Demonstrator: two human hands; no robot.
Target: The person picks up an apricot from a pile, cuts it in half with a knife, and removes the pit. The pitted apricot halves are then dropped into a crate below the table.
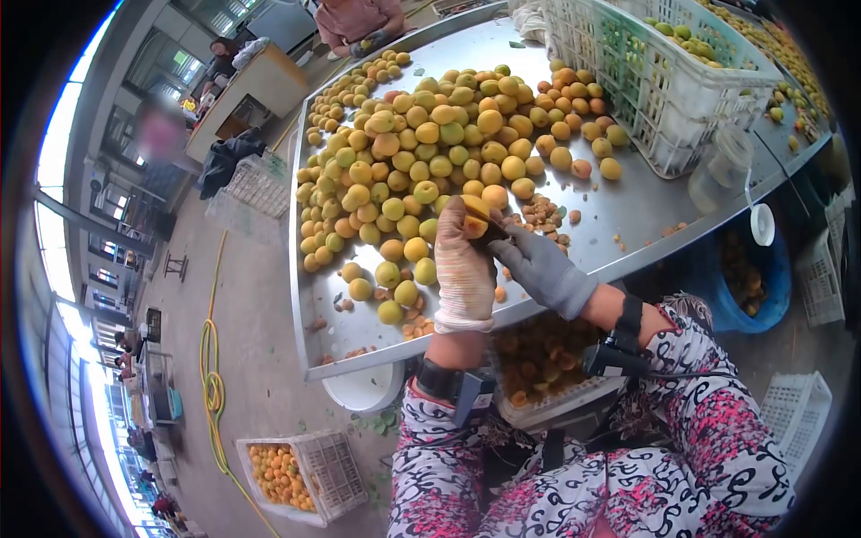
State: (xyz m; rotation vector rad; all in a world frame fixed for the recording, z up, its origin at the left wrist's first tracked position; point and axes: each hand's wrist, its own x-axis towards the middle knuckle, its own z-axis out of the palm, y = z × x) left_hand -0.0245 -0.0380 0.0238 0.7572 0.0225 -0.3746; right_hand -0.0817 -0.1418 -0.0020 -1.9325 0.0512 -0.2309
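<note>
My left hand (465,264), in a whitish stained knit glove, is closed round a yellow-orange fruit (476,218) that looks cut open. Against that fruit is my right hand (538,266) in a grey glove, its fingers closed on a dark, thin tool (491,235), perhaps a knife. Both hands are above the near edge of a metal table (628,229). Behind them lies a large heap of yellow and green fruit (404,152). Small brown pits (543,215) are scattered just beyond my right hand.
A plastic crate (664,90) stands at the table's right, beside a clear jar (722,170). Under the near edge are a crate of fruit pieces (547,359), a white bucket (363,387) and a blue tub (758,287). Across the table sits a person (359,22).
</note>
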